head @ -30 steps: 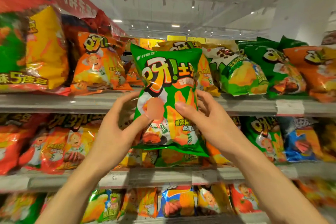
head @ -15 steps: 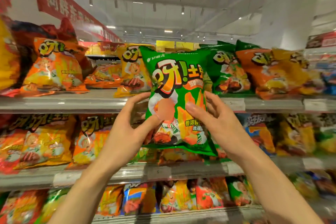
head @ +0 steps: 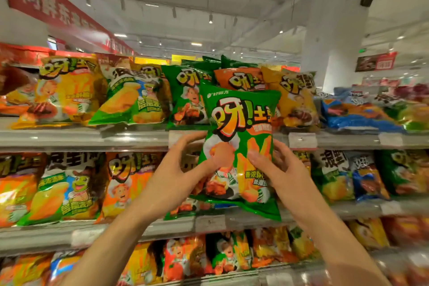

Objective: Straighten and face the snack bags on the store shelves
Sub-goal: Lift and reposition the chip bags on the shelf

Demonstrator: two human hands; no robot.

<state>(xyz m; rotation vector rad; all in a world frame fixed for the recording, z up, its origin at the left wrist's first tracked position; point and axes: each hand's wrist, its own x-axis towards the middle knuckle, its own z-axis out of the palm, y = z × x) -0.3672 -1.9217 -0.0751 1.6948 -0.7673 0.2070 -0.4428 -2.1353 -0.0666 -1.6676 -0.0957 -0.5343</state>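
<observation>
Before top shelf: both hands grip green "呀!土豆" bag.

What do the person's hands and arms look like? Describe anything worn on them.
Both forearms are bare up to the frame's bottom edge: no sleeves visible. The left hand and right hand wear no gloves, and no rings, watch or bracelets show. Visible fingernails are short and unpainted.

On the green bag I hold up I can read the big "呀!土" logo, with small white brand characters at its top-left corner that are too small for me. The red banner overhead begins "向胖东". A price tag on the shelf rail shows "5".
</observation>
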